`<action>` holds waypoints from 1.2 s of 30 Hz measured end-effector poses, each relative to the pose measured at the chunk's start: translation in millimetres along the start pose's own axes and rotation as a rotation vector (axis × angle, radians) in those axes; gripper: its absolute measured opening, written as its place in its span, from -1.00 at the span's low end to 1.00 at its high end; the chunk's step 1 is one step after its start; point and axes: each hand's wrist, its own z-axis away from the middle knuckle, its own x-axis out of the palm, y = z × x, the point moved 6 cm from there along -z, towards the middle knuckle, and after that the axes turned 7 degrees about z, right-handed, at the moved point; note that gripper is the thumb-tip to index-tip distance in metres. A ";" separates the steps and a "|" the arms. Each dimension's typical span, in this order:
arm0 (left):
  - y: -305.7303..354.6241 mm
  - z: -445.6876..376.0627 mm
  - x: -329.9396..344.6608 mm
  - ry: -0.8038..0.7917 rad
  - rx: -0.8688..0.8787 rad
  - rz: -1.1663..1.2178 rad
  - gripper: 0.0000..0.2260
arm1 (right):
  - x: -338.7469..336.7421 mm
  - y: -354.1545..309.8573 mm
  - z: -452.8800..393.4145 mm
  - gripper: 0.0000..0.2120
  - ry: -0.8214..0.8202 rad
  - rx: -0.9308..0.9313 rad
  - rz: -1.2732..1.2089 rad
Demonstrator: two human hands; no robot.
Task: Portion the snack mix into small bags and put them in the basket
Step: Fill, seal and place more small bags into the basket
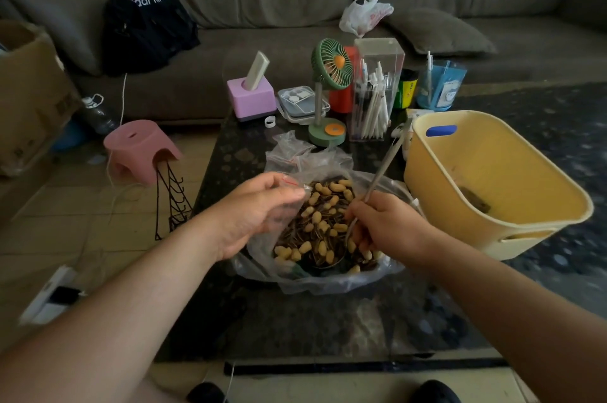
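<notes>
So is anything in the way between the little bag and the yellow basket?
Only the right hand with its long-handled spoon, which rises between the small bag and the yellow basket. The basket's top is open.

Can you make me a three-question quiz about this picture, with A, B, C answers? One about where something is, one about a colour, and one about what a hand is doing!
1. Where is the big yellow plastic basket?
A. on the pink stool
B. right of the clear bag of peanuts and seeds
C. on the sofa

2. What colour is the little desk fan?
A. green
B. blue
C. white

3. What is the right hand doing?
A. lying flat and open
B. holding a cup
C. gripping a long metal spoon

Answers: 1 B, the basket stands right of the snack mix. 2 A, its cage and stand are green. 3 C, the fingers curl round the spoon's handle above the mix.
</notes>
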 end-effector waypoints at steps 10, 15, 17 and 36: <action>-21.3 -10.0 18.6 -0.014 -0.127 0.023 -0.73 | 5.0 -3.2 2.2 -0.78 0.015 -0.046 -0.043; -19.9 -9.8 19.4 -0.013 -0.130 0.103 -0.72 | 10.7 -2.6 -3.1 -0.79 0.074 -0.039 -0.062; -18.5 -9.7 19.6 -0.004 -0.115 0.137 -0.72 | 4.3 -2.8 -3.3 -0.78 0.121 -0.045 -0.014; 1.8 -7.4 7.0 0.077 0.367 -0.365 -0.46 | -60.5 -39.4 26.0 -0.77 0.290 -0.209 0.119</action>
